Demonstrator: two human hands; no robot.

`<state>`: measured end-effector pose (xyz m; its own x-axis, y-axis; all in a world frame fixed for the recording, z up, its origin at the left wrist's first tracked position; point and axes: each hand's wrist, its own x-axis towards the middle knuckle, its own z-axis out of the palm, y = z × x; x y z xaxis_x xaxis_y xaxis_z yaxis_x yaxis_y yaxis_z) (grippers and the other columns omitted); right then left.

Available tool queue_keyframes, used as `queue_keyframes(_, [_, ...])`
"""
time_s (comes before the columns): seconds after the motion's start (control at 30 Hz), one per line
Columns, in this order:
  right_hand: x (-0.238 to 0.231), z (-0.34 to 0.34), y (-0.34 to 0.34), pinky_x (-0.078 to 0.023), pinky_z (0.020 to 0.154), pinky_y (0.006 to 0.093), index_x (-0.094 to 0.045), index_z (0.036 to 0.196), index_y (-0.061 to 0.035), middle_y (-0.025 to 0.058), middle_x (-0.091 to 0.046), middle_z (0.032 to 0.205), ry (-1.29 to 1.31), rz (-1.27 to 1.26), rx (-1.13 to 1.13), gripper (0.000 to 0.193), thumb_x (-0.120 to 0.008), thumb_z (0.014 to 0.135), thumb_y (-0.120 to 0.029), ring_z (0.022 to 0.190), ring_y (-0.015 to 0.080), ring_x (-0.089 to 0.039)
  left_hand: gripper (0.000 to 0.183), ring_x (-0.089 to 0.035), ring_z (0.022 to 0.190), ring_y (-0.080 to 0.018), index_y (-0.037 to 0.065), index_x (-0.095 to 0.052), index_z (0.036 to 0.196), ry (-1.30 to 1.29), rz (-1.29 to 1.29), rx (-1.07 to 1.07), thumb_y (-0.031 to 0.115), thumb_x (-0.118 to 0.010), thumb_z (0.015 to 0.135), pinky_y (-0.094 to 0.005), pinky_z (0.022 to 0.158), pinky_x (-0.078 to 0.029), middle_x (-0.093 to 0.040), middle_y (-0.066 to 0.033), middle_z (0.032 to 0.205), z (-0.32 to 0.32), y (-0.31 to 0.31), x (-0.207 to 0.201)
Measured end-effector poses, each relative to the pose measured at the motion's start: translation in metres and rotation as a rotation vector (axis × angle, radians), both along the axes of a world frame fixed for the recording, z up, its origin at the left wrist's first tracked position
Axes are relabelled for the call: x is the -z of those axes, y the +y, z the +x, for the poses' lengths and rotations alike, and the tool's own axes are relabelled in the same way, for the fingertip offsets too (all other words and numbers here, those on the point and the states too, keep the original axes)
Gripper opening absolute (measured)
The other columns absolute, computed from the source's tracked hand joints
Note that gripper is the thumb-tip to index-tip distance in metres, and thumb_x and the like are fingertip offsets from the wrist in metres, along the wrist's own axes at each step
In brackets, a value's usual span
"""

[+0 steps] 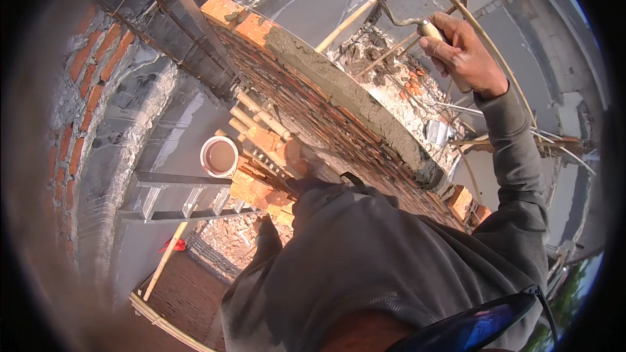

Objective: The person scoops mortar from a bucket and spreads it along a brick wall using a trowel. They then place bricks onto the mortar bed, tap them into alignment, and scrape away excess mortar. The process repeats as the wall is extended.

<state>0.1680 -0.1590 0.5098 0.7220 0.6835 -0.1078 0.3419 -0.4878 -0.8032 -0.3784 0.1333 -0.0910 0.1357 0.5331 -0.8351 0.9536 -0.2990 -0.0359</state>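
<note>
A brick wall (pixel 306 101) runs from far left to near right, its top spread with grey mortar (pixel 352 94). Rubble (pixel 391 85) lies beyond; a bucket (pixel 220 156) and stacked bricks (pixel 261 186) sit left. The right hand (pixel 464 52), grip wrapped around a trowel handle (pixel 429 29), is raised at far right. The left hand is hidden behind the grey sleeve.

The right hand (pixel 464 52) grips a trowel's wooden handle (pixel 430 29) above a brick wall (pixel 306 101) topped with wet mortar (pixel 355 101), while a bucket (pixel 220 156) sits on scaffolding below.

Rough red brick wall (pixel 306 101) topped with wet grey mortar (pixel 352 94)
</note>
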Motion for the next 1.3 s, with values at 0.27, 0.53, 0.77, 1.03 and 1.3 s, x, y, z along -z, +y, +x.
queue_keyframes(0.27, [-0.031, -0.082, -0.125, -0.041, 0.051, 0.023, -0.062, 0.11, -0.0033, -0.0017, -0.056, 0.076, -0.394, 0.084, 0.446, 0.025, -0.071, 0.107, -0.027, 0.058, 0.0032, -0.05, 0.056, -0.074, 0.107, -0.0282, 0.014, -0.068, 0.137, -0.439, -0.119, 0.876, 0.039, -0.079, 0.088, -0.0433, 0.086, -0.059, -0.074, -0.0189, 0.122, 0.193, 0.083, 0.035])
queue_keyframes(0.53, [-0.022, -0.243, -0.216, -0.044, 0.055, 0.0265, -0.067, 0.109, 0.0007, 0.0012, -0.062, 0.079, -0.473, 0.19, 1.236, 0.024, -0.072, 0.096, -0.019, 0.065, 0.0069, -0.055, 0.02, -0.06, 0.07, -0.0239, 0.01, -0.067, 0.115, -0.454, -0.706, 0.036, 0.025, -0.06, 0.102, -0.0487, 0.056, -0.052, -0.066, -0.0081, 0.091, 0.378, 0.029, 0.022])
queue_keyframes(0.77, [0.054, -0.402, -0.244, -0.043, 0.052, 0.0251, -0.067, 0.109, 0.0012, 0.0016, -0.065, 0.071, -0.638, 0.448, 1.788, 0.014, -0.066, 0.102, -0.011, 0.056, 0.008, -0.056, 0.022, -0.066, 0.076, -0.0221, 0.006, -0.073, 0.105, -0.391, -0.639, 1.13, 0.025, -0.07, 0.096, -0.0418, 0.068, -0.055, -0.071, -0.0073, 0.086, 0.42, -0.103, 0.029])
queue_keyframes(1.03, [0.347, -0.571, -0.23, -0.047, 0.045, 0.0295, -0.064, 0.099, -0.0048, 0.0031, -0.057, 0.069, -0.376, 0.556, 2.226, 0.011, -0.06, 0.107, -0.012, 0.05, 0.0123, -0.055, 0.029, -0.072, 0.088, -0.0167, 0.003, -0.08, 0.111, -0.606, -0.62, 0.998, 0.024, -0.081, 0.091, -0.0355, 0.079, -0.056, -0.079, -0.007, 0.095, 0.406, -0.168, 0.021])
queue_keyframes(1.3, [0.512, -0.707, -0.296, -0.044, 0.059, 0.0366, -0.078, 0.098, -0.0063, 0.0026, -0.059, 0.068, 0.844, -0.373, 1.615, 0.019, -0.074, 0.095, -0.025, 0.064, 0.0141, -0.056, 0.032, -0.072, 0.087, -0.0214, 0.004, -0.08, 0.118, -0.627, -0.248, 0.309, 0.018, -0.078, 0.089, -0.0348, 0.079, -0.055, -0.08, -0.0123, 0.103, 0.26, -0.025, 0.088])
